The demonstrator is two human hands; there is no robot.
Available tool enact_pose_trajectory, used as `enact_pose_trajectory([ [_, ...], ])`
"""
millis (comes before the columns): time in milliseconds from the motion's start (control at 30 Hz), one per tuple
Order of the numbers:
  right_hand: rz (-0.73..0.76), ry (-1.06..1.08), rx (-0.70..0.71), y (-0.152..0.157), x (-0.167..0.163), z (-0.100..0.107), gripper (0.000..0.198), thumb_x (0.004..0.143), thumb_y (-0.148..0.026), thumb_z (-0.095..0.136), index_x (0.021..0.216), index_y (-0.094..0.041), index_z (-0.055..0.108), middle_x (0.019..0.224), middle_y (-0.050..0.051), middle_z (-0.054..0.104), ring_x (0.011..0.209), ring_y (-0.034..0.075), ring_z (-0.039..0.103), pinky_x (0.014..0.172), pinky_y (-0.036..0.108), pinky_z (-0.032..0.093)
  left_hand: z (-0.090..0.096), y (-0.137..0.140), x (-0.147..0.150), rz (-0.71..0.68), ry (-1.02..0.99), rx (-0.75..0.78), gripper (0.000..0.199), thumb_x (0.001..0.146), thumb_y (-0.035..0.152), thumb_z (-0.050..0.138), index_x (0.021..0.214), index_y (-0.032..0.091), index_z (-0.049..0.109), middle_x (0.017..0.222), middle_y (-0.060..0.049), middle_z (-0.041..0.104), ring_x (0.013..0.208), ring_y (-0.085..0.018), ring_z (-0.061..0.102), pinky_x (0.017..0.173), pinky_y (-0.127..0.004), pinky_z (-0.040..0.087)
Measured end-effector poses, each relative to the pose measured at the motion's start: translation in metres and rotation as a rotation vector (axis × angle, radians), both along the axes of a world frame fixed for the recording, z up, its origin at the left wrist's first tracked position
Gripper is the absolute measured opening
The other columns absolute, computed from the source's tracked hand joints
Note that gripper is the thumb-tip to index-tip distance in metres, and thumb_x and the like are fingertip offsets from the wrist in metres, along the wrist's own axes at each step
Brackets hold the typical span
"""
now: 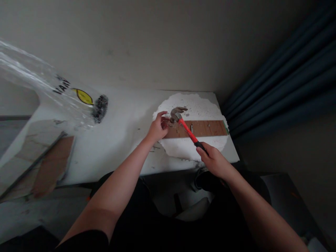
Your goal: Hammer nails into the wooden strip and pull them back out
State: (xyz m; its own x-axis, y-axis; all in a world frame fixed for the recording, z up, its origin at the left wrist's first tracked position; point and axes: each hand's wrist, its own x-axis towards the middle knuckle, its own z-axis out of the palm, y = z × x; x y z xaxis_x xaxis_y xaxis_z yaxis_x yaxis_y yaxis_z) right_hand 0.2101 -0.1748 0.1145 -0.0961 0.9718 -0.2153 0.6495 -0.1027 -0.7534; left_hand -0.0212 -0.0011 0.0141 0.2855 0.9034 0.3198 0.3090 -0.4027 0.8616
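My right hand [213, 159] is wrapped round the black grip of a claw hammer [187, 129]. Its handle is red and its dull metal head hangs over the left part of a brown wood-grain strip [210, 128]. My left hand [159, 126] is at the strip's left end, just beside the hammer head. The fingers curl in towards the thumb; whatever small thing they may pinch is too dark and small to name. Grey crumbs lie on the strip near the fingertips. Under the strip is a white, rough-edged sheet [194, 148] with grey specks.
All this rests on a white table [118, 140]. Clear plastic wrap [47, 80] with a yellow print stands at the left. Broken brown board pieces [54, 164] and a dark bar [34, 164] lie front left. A dark blue curtain [286, 70] hangs at the right.
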Motion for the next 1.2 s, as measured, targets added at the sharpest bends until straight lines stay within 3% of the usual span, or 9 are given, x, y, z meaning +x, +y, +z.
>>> enact_pose_trajectory([
  [167,0.026,-0.066,-0.017,0.002,-0.001,0.000,0.028,0.101,-0.044,0.043,0.100,-0.020,0.058,0.077,0.002,0.060,0.069,0.017,0.052,0.064,0.029,0.036,0.004,0.003,-0.003,0.145,-0.075,-0.020,0.055,0.079,0.005,0.055,0.130,0.024,0.043,0.110,-0.006,0.072,0.101,-0.016,0.069,0.077,-0.026,0.056],
  [833,0.019,-0.138,-0.002,0.003,-0.007,-0.003,0.027,0.102,-0.043,0.041,0.100,-0.021,0.056,0.077,0.003,0.062,0.068,0.019,0.054,0.063,0.029,0.035,0.006,0.009,-0.008,0.227,-0.002,0.007,0.042,0.078,0.006,0.053,0.117,0.023,0.054,0.096,-0.003,0.074,0.088,-0.017,0.069,0.075,-0.029,0.053],
  [1033,0.021,-0.139,-0.011,0.003,-0.008,-0.005,0.026,0.101,-0.043,0.042,0.099,-0.021,0.057,0.076,0.003,0.062,0.067,0.018,0.054,0.062,0.029,0.035,0.003,0.024,-0.027,0.364,0.149,-0.068,0.035,0.075,0.011,0.058,0.109,0.023,0.056,0.089,-0.002,0.072,0.084,-0.020,0.068,0.079,-0.033,0.052],
  [1200,0.016,-0.157,0.000,0.004,-0.005,-0.006,0.026,0.101,-0.043,0.042,0.095,-0.022,0.056,0.073,0.002,0.059,0.067,0.018,0.053,0.062,0.029,0.034,-0.011,0.039,-0.058,0.438,0.363,-0.143,0.026,0.070,0.016,0.066,0.095,0.023,0.062,0.085,-0.005,0.069,0.078,-0.023,0.066,0.080,-0.038,0.053],
])
